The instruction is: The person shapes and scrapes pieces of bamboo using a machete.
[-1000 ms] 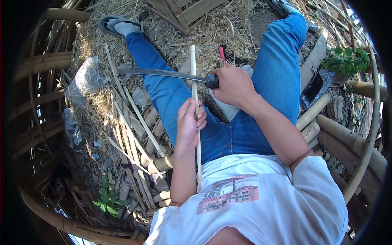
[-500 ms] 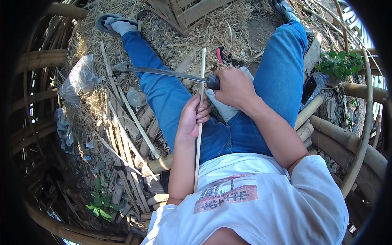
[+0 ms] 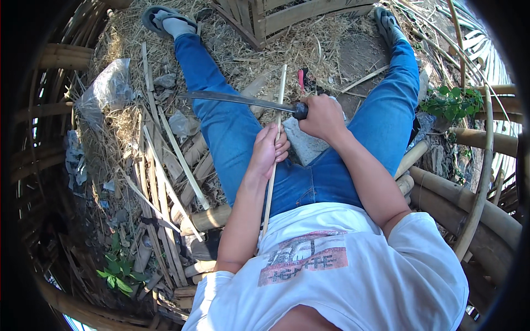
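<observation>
My left hand (image 3: 270, 149) is closed around a thin, pale bamboo strip (image 3: 282, 85). The strip stands lengthwise in front of me, its lower end against my white shirt. In my right hand (image 3: 323, 117) is the dark handle of a long knife (image 3: 237, 101). Its slightly curved blade points left over my thigh and crosses the strip above my left fingers. A grey stone block (image 3: 302, 144) lies between my thighs, just below my right hand; part of it is hidden.
Split bamboo strips (image 3: 179, 160) lie at my left beside a clear plastic bag (image 3: 110, 91). A red-handled tool (image 3: 301, 79) rests on the straw-strewn ground ahead. Farther off stands a wooden crate (image 3: 303, 21). Thick bamboo poles (image 3: 469, 190) are stacked at my right.
The view has shifted a little, and both hands now appear slightly farther right with the knife and strip. The blade still crosses the strip, and both grips look the same.
</observation>
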Demonstrator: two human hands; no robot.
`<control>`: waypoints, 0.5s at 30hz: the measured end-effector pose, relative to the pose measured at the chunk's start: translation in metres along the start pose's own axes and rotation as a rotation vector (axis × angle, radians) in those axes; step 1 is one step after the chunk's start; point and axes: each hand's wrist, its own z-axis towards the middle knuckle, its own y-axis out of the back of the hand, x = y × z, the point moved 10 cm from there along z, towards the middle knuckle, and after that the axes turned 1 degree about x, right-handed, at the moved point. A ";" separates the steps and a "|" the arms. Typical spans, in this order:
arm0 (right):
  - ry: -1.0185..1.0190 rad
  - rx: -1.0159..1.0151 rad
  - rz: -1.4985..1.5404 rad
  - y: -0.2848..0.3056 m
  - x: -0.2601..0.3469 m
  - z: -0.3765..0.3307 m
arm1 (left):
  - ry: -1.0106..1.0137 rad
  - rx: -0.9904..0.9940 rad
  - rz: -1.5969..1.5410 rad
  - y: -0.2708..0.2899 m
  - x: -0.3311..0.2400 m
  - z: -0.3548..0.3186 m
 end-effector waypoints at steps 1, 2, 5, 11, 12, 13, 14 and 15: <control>-0.003 -0.001 -0.003 -0.002 -0.006 0.002 | 0.007 0.037 0.006 -0.007 0.002 -0.001; -0.020 -0.067 -0.016 0.003 -0.013 0.005 | 0.015 0.074 0.013 -0.013 0.004 -0.002; -0.050 -0.123 -0.023 0.016 -0.033 0.010 | 0.020 0.087 0.038 -0.019 0.008 -0.001; -0.066 -0.044 -0.062 0.022 -0.050 -0.001 | 0.101 0.039 0.161 -0.024 0.020 0.004; -0.080 -0.002 -0.096 0.016 -0.050 -0.003 | 0.113 -0.001 0.215 -0.020 0.022 0.006; -0.095 0.039 -0.131 0.012 -0.052 -0.004 | 0.118 -0.001 0.217 -0.019 0.026 0.009; -0.101 0.041 -0.128 0.011 -0.054 -0.005 | 0.130 -0.037 0.251 -0.015 0.030 0.011; -0.114 0.070 -0.113 0.007 -0.058 -0.006 | 0.142 -0.072 0.285 -0.011 0.033 0.014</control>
